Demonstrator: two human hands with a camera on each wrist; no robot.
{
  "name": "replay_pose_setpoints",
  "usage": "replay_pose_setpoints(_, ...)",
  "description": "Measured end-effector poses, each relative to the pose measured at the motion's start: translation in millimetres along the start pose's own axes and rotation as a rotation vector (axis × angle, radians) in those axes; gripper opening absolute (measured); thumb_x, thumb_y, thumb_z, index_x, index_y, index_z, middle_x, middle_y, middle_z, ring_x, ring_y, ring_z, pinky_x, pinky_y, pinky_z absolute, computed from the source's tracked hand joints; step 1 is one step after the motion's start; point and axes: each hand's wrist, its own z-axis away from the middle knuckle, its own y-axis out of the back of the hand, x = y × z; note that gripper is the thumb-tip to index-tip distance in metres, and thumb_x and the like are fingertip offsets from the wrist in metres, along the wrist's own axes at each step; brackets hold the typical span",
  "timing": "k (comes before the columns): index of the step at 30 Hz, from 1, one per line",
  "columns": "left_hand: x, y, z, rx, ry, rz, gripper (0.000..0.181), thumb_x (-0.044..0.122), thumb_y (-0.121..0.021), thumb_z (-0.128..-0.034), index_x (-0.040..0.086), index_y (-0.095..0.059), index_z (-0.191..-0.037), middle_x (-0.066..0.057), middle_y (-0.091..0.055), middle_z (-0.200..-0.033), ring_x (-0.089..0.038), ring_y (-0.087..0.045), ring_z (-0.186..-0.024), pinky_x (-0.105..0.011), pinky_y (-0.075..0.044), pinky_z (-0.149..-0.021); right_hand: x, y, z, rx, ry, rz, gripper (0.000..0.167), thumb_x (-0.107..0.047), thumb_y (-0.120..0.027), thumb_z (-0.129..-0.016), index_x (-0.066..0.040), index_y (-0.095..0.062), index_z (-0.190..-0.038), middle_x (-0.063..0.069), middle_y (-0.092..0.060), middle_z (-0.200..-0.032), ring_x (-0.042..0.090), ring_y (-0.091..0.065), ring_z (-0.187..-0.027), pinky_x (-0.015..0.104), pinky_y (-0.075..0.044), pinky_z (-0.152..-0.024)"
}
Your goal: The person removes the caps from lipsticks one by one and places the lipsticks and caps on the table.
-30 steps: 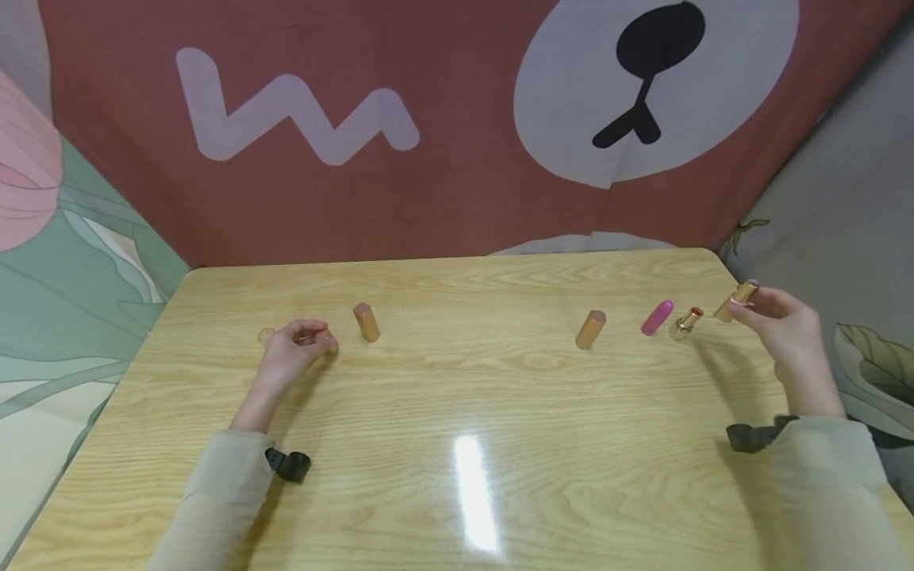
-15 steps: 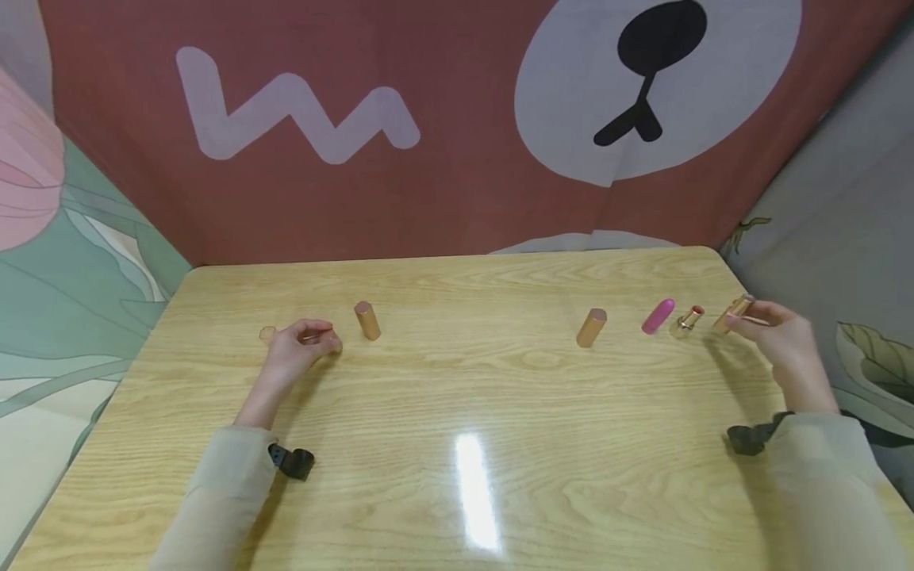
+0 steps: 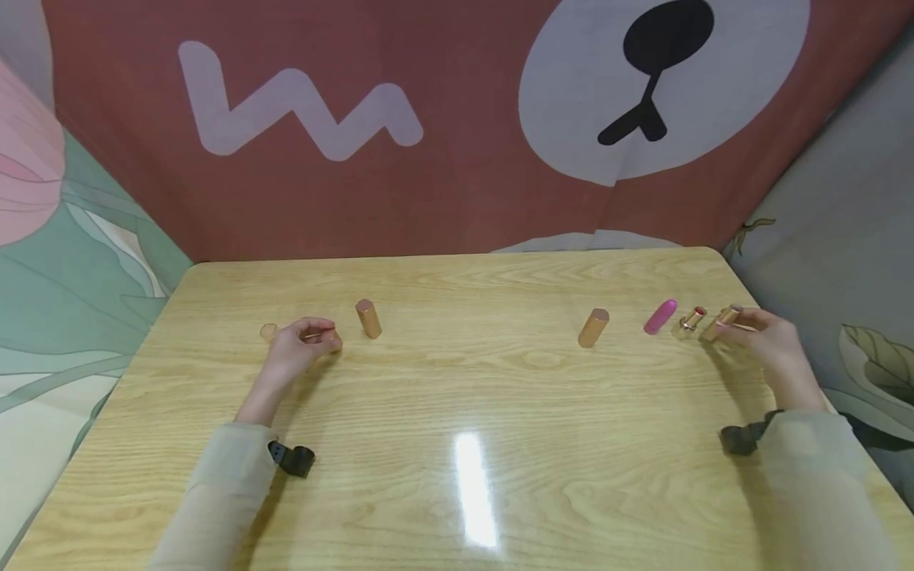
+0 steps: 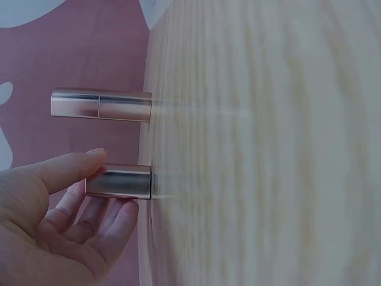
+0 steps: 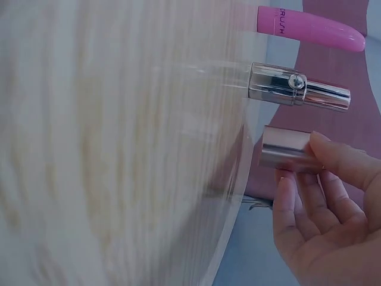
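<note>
In the head view my left hand (image 3: pixel 296 349) is at the left of the table. The left wrist view shows its thumb and fingers pinching a short rose-gold cylinder (image 4: pixel 122 181), which stands upright on the wood. Beside it is a taller rose-gold lipstick tube (image 4: pixel 101 105), seamed round its middle. At the far right my right hand (image 3: pixel 774 349) pinches a rose-gold cylinder (image 5: pixel 290 149), like a lipstick cap, slightly above the table. Just left of it stands an uncapped lipstick (image 3: pixel 689 319) with a clear-and-gold base and red tip. A pink tube (image 5: pixel 309 28) stands beyond that.
Another rose-gold tube (image 3: pixel 593 328) stands on the wooden table (image 3: pixel 457 396), left of the pink one. A small clear round-edged thing (image 3: pixel 268 332) is partly behind my left hand. A reddish cloth backdrop (image 3: pixel 457 198) hangs at the table's back edge.
My right hand has come left and down with the rose-gold cylinder, closer to the uncapped lipstick and the table. My left hand has stayed nearly still.
</note>
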Motion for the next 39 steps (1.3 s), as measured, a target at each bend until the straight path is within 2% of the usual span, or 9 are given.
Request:
replay_pose_setpoints(2, 0.3, -0.2, -0.2, 0.0, 0.007, -0.007, 0.043, 0.01, -0.064, -0.0913, -0.006, -0.05, -0.129, -0.018, -0.057, -0.121, 0.007, -0.053, -0.088, -0.006, -0.047, -0.075, -1, -1, -0.2, -0.001, -0.023, 0.002, 0.043, -0.052, -0.065, -0.085, -0.032, -0.053, -0.121, -0.039, -0.04, -0.084, -0.014, -0.037, -0.082, 0.026, -0.038, -0.079)
replay_pose_setpoints(9, 4.6, 1.2, 4.3, -0.021, 0.005, -0.007, 0.048, 0.014, -0.062, -0.0935, -0.003, -0.045, -0.136, -0.023, -0.052, -0.132, -0.025, -0.054, -0.118, -0.008, -0.045, -0.083, -21, -2, 13.4, -0.063, -0.018, 0.018, 0.072, -0.043, -0.058, -0.092, 0.007, -0.037, -0.139, -0.028, -0.04, -0.091, -0.001, -0.04, -0.09, 0.061, -0.027, -0.105)
replay_pose_setpoints(13, 11.4, 2.9, 7.3, -0.037, 0.006, 0.013, 0.053, 0.015, -0.06, -0.0941, -0.002, -0.04, -0.14, -0.023, -0.044, -0.141, -0.035, -0.043, -0.132, -0.029, -0.045, -0.102, -28, -4, 18.3, -0.062, -0.045, 0.039, 0.073, -0.043, -0.056, -0.093, 0.007, -0.035, -0.142, -0.011, -0.05, -0.106, 0.014, -0.045, -0.098, 0.059, -0.029, -0.104)
replay_pose_setpoints(16, 18.6, 3.2, 8.6, -0.024, -0.005, 0.01, 0.056, 0.017, -0.061, -0.0937, 0.0, -0.038, -0.141, -0.021, -0.04, -0.146, -0.036, -0.036, -0.138, -0.046, -0.04, -0.109, -29, -5, 17.9, -0.073, -0.048, 0.043, 0.073, -0.043, -0.053, -0.095, 0.008, -0.032, -0.143, 0.017, -0.046, -0.13, 0.032, -0.042, -0.111, 0.061, -0.029, -0.103)
replay_pose_setpoints(20, 27.7, 2.3, 8.9, 0.016, -0.029, -0.017, 0.058, 0.022, -0.062, -0.0935, 0.001, -0.038, -0.142, -0.019, -0.039, -0.148, -0.037, -0.035, -0.139, -0.049, -0.038, -0.11, -28, -5, 16.3, -0.086, -0.024, 0.073, 0.075, -0.041, -0.051, -0.096, 0.011, -0.026, -0.144, 0.029, -0.034, -0.138, 0.039, -0.036, -0.115, 0.061, -0.03, -0.101)
replay_pose_setpoints(28, 39.1, -2.1, 8.6, 0.046, -0.052, -0.021, 0.056, 0.021, -0.062, -0.0933, 0.001, -0.04, -0.141, -0.018, -0.043, -0.146, -0.035, -0.04, -0.136, -0.047, -0.039, -0.109, -26, -4, 13.2, -0.097, -0.006, 0.08, 0.073, -0.038, -0.052, -0.096, 0.01, -0.025, -0.145, 0.005, -0.052, -0.114, 0.025, -0.043, -0.107, 0.059, -0.031, -0.103)
replay_pose_setpoints(31, 42.1, -3.9, 9.1, 0.041, -0.046, -0.013, 0.058, 0.022, -0.064, -0.0924, 0.003, -0.04, -0.142, -0.017, -0.043, -0.146, -0.034, -0.04, -0.136, -0.047, -0.041, -0.108, -25, -4, 11.6, -0.094, -0.005, 0.08, 0.074, -0.039, -0.053, -0.096, 0.009, -0.027, -0.145, -0.016, -0.045, -0.101, 0.016, -0.043, -0.101, 0.057, -0.032, -0.102)
replay_pose_setpoints(34, 44.8, -6.1, 8.6, 0.027, -0.041, 0.002, 0.06, 0.023, -0.065, -0.0917, 0.006, -0.038, -0.143, -0.016, -0.042, -0.147, -0.034, -0.04, -0.137, -0.047, -0.042, -0.107, -24, -4, 11.4, -0.09, -0.011, 0.081, 0.075, -0.04, -0.054, -0.095, 0.008, -0.026, -0.146, -0.017, -0.044, -0.101, 0.011, -0.043, -0.099, 0.055, -0.034, -0.101)
replay_pose_setpoints(39, 48.1, -10.1, 6.9, 0.004, -0.054, 0.024, 0.061, 0.019, -0.064, -0.092, 0.007, -0.036, -0.145, -0.017, -0.041, -0.147, -0.035, -0.039, -0.137, -0.047, -0.042, -0.107, -21, -3, 11.3, -0.106, -0.009, 0.062, 0.078, -0.038, -0.055, -0.095, 0.009, -0.022, -0.147, -0.031, -0.04, -0.088, -0.014, -0.037, -0.082, 0.024, -0.042, -0.082)
